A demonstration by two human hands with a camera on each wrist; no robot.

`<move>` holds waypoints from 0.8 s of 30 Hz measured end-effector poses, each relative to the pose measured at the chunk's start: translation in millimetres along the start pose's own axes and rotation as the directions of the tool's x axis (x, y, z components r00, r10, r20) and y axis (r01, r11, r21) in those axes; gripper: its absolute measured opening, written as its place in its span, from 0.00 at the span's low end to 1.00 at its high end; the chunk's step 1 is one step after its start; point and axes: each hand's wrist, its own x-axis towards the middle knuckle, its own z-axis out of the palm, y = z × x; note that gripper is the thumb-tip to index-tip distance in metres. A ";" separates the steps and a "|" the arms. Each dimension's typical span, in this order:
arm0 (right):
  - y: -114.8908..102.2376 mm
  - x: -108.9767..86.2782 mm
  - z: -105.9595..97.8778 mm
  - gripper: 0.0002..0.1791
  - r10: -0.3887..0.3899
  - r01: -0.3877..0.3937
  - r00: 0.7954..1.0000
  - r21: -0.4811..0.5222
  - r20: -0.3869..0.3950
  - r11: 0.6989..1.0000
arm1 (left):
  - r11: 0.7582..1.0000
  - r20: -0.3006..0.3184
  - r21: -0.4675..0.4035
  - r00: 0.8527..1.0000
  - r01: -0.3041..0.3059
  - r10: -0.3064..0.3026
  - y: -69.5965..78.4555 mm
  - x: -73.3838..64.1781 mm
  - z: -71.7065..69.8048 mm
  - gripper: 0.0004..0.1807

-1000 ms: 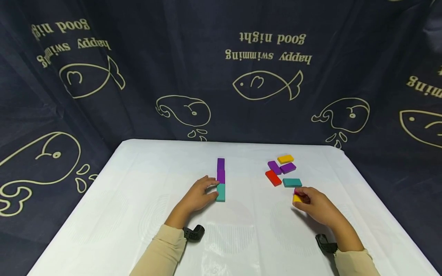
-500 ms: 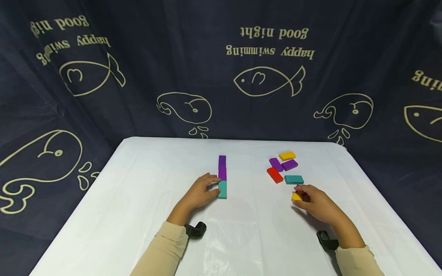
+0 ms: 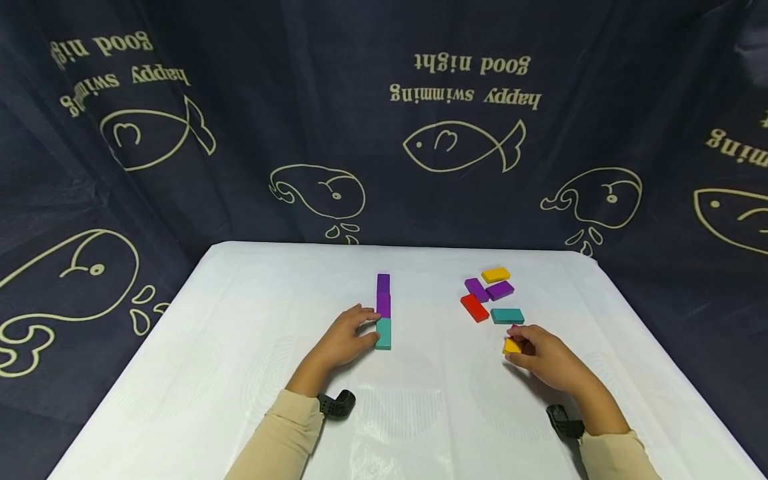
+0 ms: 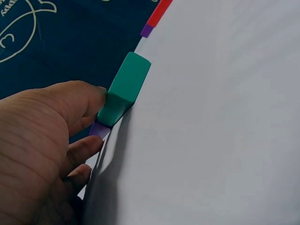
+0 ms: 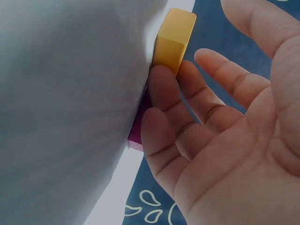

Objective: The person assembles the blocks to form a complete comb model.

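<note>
On the white table, a row has two purple blocks, a farther one (image 3: 383,283) and a nearer one (image 3: 383,305), followed by a teal block (image 3: 383,333). My left hand (image 3: 345,339) rests against the row's left side; its thumb (image 4: 96,98) touches the teal block. A yellow block (image 5: 176,40) and a magenta block (image 5: 137,129) lie end to end on the right half. Lightly bent fingers of my right hand (image 3: 549,357) press against them, while its thumb (image 5: 255,21) stands apart in the right wrist view. The magenta block is mostly hidden in the head view.
Beyond my right hand lie loose blocks: another teal one (image 3: 507,316), a red one (image 3: 475,308), a left purple one (image 3: 477,289), a right purple one (image 3: 501,290) and a yellow one (image 3: 496,275). A dark patterned curtain (image 3: 384,133) hangs behind the table (image 3: 270,280).
My right hand has shifted slightly left, and the yellow and magenta blocks have slid and turned a little with it. The left hand and its row stay where they were.
</note>
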 end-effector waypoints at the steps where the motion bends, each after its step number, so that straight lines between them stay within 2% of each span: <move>1: -0.6 -0.3 0.0 0.23 -0.001 0.001 1.000 -0.001 -0.001 1.000 | 1.000 0.000 0.002 1.000 0.001 -0.001 0.0 0.2 0.0 0.21; 9: -1.5 -2.2 -0.4 0.24 0.021 -0.021 1.000 -0.006 0.012 1.000 | 1.000 -0.006 -0.003 1.000 -0.002 0.002 0.4 0.1 0.4 0.21; 24: 0.2 -1.9 0.6 0.22 0.016 -0.016 0.999 -0.001 0.042 1.000 | 1.000 0.008 0.019 1.000 0.000 0.000 -1.3 0.1 0.3 0.22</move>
